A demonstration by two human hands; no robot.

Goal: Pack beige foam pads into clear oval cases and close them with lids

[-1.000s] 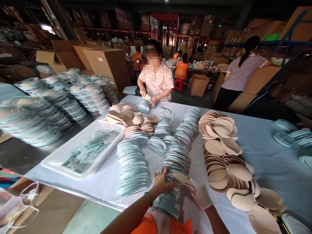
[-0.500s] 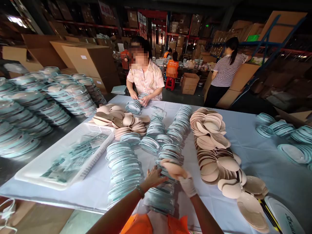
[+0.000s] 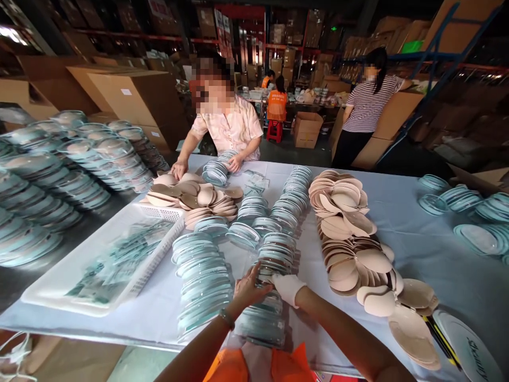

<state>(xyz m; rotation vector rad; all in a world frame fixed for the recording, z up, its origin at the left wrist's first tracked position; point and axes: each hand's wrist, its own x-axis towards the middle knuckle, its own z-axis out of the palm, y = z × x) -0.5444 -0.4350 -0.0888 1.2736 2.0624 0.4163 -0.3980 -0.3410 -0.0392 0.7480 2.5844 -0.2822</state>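
My left hand [image 3: 249, 291], bare, lies against the left side of the near column of clear, pale-blue-edged oval cases [image 3: 262, 321]. Its fingers are stretched out, with thumb and forefinger apart on the cases. From the right, my white-gloved right hand [image 3: 289, 289] reaches into the same column, fingertips together on a beige cup-shaped pad [image 3: 265, 277] in one case. The pad is mostly hidden by fingers and cases. Left of my hands runs another column of such cases [image 3: 202, 286]. A long pile of beige cup pads [image 3: 344, 265] lies to the right.
A white plastic basket [image 3: 43, 286] holds flat packets at left. Across the table, a person [image 3: 233, 127] touches pads and cases. Stacked filled cases [image 3: 35, 185] stand at far left. A yellow-black cutter [image 3: 443, 339] and white printed oval cards [image 3: 469, 345] lie near right.
My right hand has brought the beige pad down and left into the case column. My left hand stays beside it. The person opposite has moved one hand to the pads at left.
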